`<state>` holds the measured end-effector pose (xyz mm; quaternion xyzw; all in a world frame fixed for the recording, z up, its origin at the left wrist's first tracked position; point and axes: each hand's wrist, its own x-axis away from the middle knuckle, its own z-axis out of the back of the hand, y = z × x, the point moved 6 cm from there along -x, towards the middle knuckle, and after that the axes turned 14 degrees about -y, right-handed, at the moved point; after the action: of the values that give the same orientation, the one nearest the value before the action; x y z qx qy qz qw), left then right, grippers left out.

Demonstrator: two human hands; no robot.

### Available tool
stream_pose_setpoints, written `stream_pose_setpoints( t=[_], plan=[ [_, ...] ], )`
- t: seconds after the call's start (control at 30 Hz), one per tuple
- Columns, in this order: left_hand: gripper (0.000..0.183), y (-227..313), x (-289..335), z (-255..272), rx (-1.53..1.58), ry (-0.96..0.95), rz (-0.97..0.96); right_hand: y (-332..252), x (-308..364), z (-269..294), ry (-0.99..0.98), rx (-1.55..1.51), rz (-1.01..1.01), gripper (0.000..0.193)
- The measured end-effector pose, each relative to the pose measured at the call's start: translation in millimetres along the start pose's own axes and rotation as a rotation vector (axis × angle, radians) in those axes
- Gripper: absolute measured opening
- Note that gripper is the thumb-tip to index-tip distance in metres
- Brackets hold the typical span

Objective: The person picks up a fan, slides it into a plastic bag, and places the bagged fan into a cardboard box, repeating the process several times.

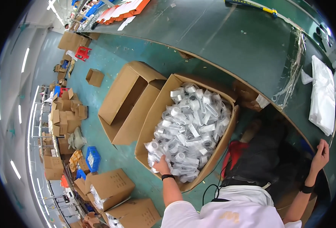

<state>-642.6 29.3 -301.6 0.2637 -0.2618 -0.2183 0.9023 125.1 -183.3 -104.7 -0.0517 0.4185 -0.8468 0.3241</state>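
Note:
A large open cardboard carton (147,129) is filled with white plastic parts in clear bags (193,131). My left hand (161,166) reaches into its near left corner, fingers closed on one bagged white part (152,147); the bags partly hide the fingertips. At the right, my right hand (320,156) rests by the edge of the dark green table (228,41), holding nothing, its fingers loosely stretched. Just beyond it lies a stack of white plastic bags (322,97).
An open carton (132,102) stands against the filled one's left side. More cartons (113,186), a blue crate (93,159) and a red stool (83,53) are on the green floor to the left. Orange-edged white sheets (122,11) and a yellow-handled tool (268,10) lie on the table.

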Motion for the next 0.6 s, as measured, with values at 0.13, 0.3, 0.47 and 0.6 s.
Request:
stream_pose_setpoints(
  t=[0.13,0.3,0.47,0.6],
  plan=[
    [0.08,-18.8,-22.9,-16.8,0.114,-0.091,0.079,-1.1,-3.0,-0.8,0.038,0.014,0.046,0.022],
    [0.077,-42.0,-53.6,-29.8,0.161,-0.094,0.128,8.9,-4.2,2.9,0.026,0.088,0.038,0.023],
    [0.075,-58.2,-73.5,-42.0,-0.135,-0.052,0.134,4.3,-4.5,6.7,0.07,0.104,0.067,0.021],
    [0.08,-85.0,-91.2,-48.9,-0.314,-0.145,0.086,5.1,-4.5,10.6,0.074,0.132,0.088,0.021]
  ],
)
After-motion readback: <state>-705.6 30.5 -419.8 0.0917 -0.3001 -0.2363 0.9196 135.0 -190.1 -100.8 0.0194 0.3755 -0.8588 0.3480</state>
